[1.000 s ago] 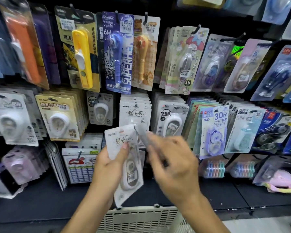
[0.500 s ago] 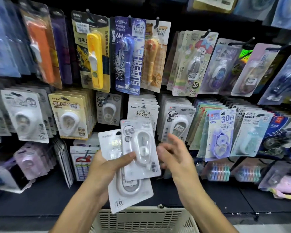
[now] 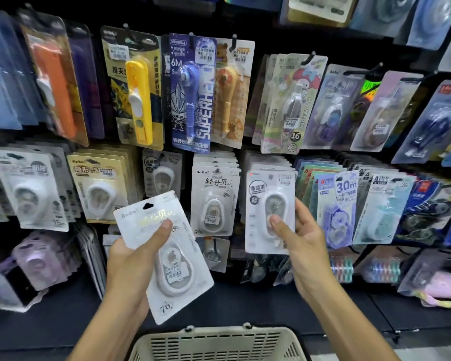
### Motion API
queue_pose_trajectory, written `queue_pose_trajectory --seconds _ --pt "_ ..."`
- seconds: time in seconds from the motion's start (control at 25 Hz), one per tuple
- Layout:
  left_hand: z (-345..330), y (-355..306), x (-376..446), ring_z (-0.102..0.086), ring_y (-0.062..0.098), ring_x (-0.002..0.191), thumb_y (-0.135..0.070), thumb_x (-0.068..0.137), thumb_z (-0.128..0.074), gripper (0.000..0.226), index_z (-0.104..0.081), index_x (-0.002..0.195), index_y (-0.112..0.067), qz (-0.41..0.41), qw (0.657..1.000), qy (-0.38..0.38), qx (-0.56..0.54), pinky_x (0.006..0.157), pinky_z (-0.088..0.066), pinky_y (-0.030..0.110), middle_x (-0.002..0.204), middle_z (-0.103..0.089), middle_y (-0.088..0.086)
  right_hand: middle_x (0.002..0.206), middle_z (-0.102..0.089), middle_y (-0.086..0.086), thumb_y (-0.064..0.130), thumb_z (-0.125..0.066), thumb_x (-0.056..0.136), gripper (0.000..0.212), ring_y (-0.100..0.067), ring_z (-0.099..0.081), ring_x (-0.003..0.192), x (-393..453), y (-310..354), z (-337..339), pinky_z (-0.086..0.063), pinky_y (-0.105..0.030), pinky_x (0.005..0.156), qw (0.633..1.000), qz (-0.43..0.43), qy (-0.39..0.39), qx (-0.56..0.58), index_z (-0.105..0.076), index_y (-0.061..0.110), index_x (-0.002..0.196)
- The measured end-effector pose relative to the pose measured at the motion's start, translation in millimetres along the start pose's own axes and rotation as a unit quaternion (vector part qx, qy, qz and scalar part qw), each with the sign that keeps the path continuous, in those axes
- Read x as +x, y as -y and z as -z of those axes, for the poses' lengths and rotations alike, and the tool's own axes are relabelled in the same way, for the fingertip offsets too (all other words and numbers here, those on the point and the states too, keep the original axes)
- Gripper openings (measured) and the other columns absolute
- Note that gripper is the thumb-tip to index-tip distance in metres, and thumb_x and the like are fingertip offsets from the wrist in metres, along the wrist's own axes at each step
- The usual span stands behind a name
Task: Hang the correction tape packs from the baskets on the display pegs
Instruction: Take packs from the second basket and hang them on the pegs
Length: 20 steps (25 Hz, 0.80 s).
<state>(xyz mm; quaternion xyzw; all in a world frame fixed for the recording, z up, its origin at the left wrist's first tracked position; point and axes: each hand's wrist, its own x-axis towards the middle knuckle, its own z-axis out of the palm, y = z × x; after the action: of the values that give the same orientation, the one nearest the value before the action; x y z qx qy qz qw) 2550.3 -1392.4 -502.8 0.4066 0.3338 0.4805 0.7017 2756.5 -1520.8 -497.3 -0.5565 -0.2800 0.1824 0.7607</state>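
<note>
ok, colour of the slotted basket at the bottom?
Beige slotted plastic basket, clearest in the head view.

Your two forearms come into view from the near edge, both bare right down to the wrist: no sleeves, cuffs or gloves show anywhere along them. Your left hand (image 3: 134,256) has no ring, watch or band on it, and the thumbnail (image 3: 166,223) is short and plain, with no polish. Your right hand (image 3: 301,239) is just as bare, with nothing on the fingers or round the wrist; its thumbnail (image 3: 273,219) is also trimmed short and unpainted. Above the forearms your clothing lies outside the view, so what you wear there cannot be told.
</note>
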Motion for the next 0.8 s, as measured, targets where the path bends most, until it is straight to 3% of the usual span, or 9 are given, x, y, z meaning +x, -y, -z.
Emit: queue_pose_trajectory --seconds 0.08,0.16,0.24,0.36,0.48,0.56,0.64,0.8 --pt "-2.0 0.5 -0.6 -0.078 0.024 0.079 -0.018 0.074 -0.08 0.023 -0.075 0.097 -0.014 -0.008 1.0 0.008 0.005 0.06 -0.063 0.036 0.091 -0.081 0.005 0.115 -0.074 0.004 0.012 -0.076 0.088 0.052 -0.003 -0.07 0.102 9.7 4.7 7.7 -0.056 -0.021 0.076 0.995 0.01 -0.078 -0.054 -0.058 0.034 0.132" --pt "-5.7 1.3 -1.8 -0.078 0.024 0.079 -0.021 0.068 -0.081 0.034 -0.074 0.1 -0.013 -0.009 0.999 0.028 0.016 0.056 -0.062 0.03 0.093 -0.081 0.005 0.113 -0.07 0.007 0.02 -0.078 0.088 0.054 0.009 -0.065 0.097 14.7 6.2 17.5 -0.048 -0.022 0.075 0.987 0.022 -0.122 -0.102 -0.054 0.049 0.127" --pt "-11.7 3.3 -2.9 -0.078 0.023 0.081 -0.024 0.068 -0.08 0.038 -0.073 0.103 -0.013 -0.008 0.999 0.048 0.019 0.055 -0.061 0.027 0.096 -0.081 0.004 0.112 -0.07 0.005 0.021 -0.079 0.087 0.042 -0.007 -0.067 0.105 18.1 6.6 24.2 -0.047 -0.027 0.077 0.987 0.043 -0.114 -0.105 -0.061 0.054 0.107" --pt "-22.5 6.5 -5.5 -0.078 0.022 0.084 -0.026 0.071 -0.077 0.034 -0.073 0.103 -0.015 -0.007 0.997 0.074 0.004 0.058 -0.061 0.027 0.099 -0.08 0.005 0.12 -0.07 0.004 0.02 -0.078 0.086 0.033 -0.02 -0.064 0.115 21.7 5.3 24.4 -0.051 -0.031 0.084 0.99 0.043 -0.093 -0.093 -0.068 0.048 0.102" --pt "-30.3 5.6 -6.5 -0.078 0.023 0.092 -0.028 0.077 -0.071 0.03 -0.073 0.106 -0.019 0.001 0.995 0.099 -0.009 0.072 -0.06 0.037 0.104 -0.08 0.005 0.125 -0.067 0.006 0.017 -0.078 0.086 0.031 -0.017 -0.061 0.121 21.4 -0.4 26.1 -0.051 -0.036 0.094 0.988 0.033 -0.111 -0.102 -0.07 0.04 0.105" --pt "-33.7 3.2 -6.8 -0.077 0.024 0.096 -0.029 0.08 -0.068 0.031 -0.073 0.109 -0.019 0.004 0.994 0.108 -0.016 0.082 -0.055 0.04 0.107 -0.079 0.005 0.124 -0.067 0.012 0.014 -0.076 0.088 0.031 -0.01 -0.059 0.123 18.4 -2.0 29.3 -0.05 -0.027 0.096 0.987 0.033 -0.124 -0.098 -0.069 0.039 0.105" --pt "-35.9 0.3 -5.9 -0.077 0.024 0.095 -0.026 0.085 -0.066 0.027 -0.072 0.11 -0.019 -0.001 0.993 0.113 -0.012 0.081 -0.055 0.04 0.106 -0.079 0.005 0.119 -0.066 0.024 0.013 -0.076 0.088 0.036 0.008 -0.056 0.118 12.8 -1.8 28.2 -0.048 -0.014 0.095 0.985 0.063 -0.098 -0.129 -0.069 0.043 0.107" --pt "-38.8 -0.8 -3.8 -0.077 0.024 0.094 -0.019 0.091 -0.064 0.021 -0.072 0.11 -0.016 -0.01 0.994 0.109 -0.012 0.079 -0.058 0.04 0.106 -0.079 0.006 0.129 -0.063 0.021 0.022 -0.076 0.089 0.036 0.01 -0.052 0.122 11.7 0.2 21.2 -0.045 -0.021 0.098 0.984 0.084 -0.101 -0.116 -0.066 0.047 0.113"
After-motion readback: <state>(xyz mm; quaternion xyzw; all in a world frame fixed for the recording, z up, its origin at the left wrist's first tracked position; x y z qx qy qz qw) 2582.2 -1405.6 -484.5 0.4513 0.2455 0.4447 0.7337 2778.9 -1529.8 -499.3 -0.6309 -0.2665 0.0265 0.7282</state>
